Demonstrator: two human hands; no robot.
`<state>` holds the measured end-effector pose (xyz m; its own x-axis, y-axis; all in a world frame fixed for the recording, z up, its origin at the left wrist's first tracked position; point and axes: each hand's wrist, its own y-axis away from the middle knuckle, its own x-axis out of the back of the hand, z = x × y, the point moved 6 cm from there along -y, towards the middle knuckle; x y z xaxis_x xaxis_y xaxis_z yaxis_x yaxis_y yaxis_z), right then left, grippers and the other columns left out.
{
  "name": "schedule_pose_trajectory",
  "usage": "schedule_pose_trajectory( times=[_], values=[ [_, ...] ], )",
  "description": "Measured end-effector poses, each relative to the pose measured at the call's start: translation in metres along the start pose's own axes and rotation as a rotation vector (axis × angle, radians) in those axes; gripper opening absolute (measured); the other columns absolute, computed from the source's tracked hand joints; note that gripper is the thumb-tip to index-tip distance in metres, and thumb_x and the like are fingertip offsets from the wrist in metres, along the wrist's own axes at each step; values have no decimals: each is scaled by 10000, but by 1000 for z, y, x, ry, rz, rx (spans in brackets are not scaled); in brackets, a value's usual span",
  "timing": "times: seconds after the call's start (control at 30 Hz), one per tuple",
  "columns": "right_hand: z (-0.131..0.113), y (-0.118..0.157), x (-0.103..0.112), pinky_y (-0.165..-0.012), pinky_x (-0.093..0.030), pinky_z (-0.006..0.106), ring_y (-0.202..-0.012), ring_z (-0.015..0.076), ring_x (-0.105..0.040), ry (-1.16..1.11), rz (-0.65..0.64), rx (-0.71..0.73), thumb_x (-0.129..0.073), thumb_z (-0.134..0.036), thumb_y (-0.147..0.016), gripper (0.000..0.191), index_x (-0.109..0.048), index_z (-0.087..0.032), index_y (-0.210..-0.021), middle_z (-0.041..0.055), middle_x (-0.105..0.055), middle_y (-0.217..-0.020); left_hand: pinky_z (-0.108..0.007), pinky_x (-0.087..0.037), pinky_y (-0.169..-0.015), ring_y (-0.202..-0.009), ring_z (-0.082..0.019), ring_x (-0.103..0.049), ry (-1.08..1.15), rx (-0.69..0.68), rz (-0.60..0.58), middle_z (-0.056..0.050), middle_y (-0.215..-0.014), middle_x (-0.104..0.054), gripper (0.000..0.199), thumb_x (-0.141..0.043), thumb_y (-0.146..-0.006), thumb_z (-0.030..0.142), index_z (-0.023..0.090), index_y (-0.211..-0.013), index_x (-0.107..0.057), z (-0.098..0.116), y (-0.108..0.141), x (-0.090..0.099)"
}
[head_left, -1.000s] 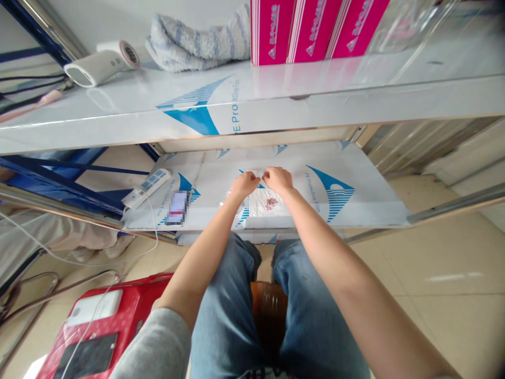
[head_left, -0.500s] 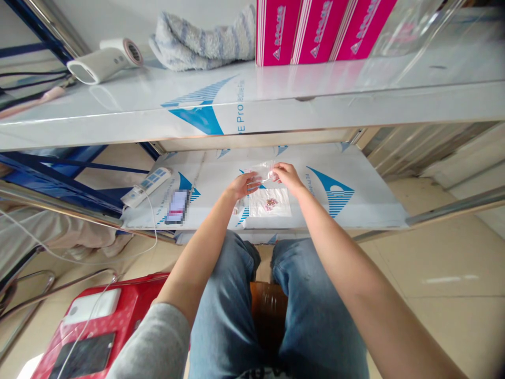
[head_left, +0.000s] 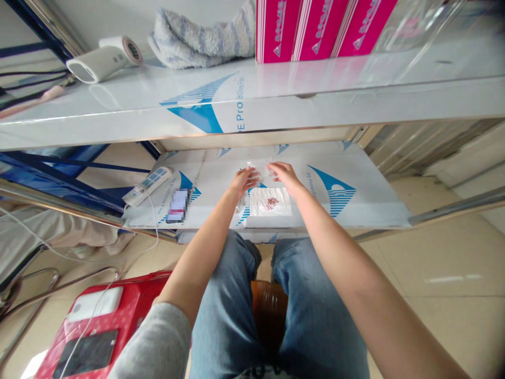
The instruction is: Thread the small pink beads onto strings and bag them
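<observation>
The left hand (head_left: 243, 180) is pinching one side of a clear plastic bag (head_left: 262, 171) and the right hand (head_left: 284, 173) is pinching the other, the bag hanging at twelve o'clock from the white packet (head_left: 259, 207) that is lying on the lower shelf (head_left: 382, 202). The bag is looking limp and slick, probably weighing almost nothing and creasing easily, so its edges are likely offering the surest hold for a light pinch.

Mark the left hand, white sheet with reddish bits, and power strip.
Left hand (head_left: 243, 181): head view, middle of the hand.
White sheet (head_left: 258, 207): head view, bare lower-left part.
Power strip (head_left: 149, 186): head view, middle of its top.
</observation>
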<state>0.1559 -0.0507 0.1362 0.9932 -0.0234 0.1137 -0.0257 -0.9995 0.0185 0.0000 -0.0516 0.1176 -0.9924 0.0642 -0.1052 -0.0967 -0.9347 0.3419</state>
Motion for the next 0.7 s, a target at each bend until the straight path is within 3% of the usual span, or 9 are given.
schedule_pose_trajectory(
  times=[0.23,0.37,0.5,0.6,0.7],
  values=[
    [4,-3,8,-479,-382,192,-552,89,-468,-64,136,-77,-596,-426,-666,302,-683,-172,-805,-11,-572,-633,-221,-488,-624,-614,-78,-625,-3,-126,111,-58,-932,-671,260,-555,-786,421,174,-865,-569,10,0,5],
    [5,-4,3,-521,-404,179,-623,90,-500,-141,74,-78,-574,-435,-693,337,-686,-191,-897,13,-634,-801,-193,-481,-602,-614,-74,-617,-17,-152,127,-68,-906,-679,312,-529,-803,448,157,-907,-572,13,2,4],
    [5,-4,-8,-579,-433,176,-705,97,-545,-123,-88,-103,-465,-484,-798,387,-669,-216,-987,39,-655,-966,-190,-472,-586,-605,-73,-610,-88,-186,139,-70,-911,-678,324,-527,-807,455,152,-910,-579,18,5,-1],
    [6,-2,-13,-559,-432,182,-635,84,-543,-175,-138,-147,-441,-507,-830,407,-657,-224,-1027,39,-660,-915,-218,-473,-600,-626,-93,-619,-102,-234,124,-70,-901,-673,336,-519,-811,464,152,-916,-587,23,9,-6],
    [7,-1,-13,-508,-419,188,-554,75,-521,-272,-92,-180,-437,-532,-841,431,-647,-217,-1047,33,-646,-800,-216,-465,-608,-670,-104,-618,-114,-279,125,-68,-897,-668,392,-453,-836,502,155,-958,-590,28,12,-9]
  ],
)
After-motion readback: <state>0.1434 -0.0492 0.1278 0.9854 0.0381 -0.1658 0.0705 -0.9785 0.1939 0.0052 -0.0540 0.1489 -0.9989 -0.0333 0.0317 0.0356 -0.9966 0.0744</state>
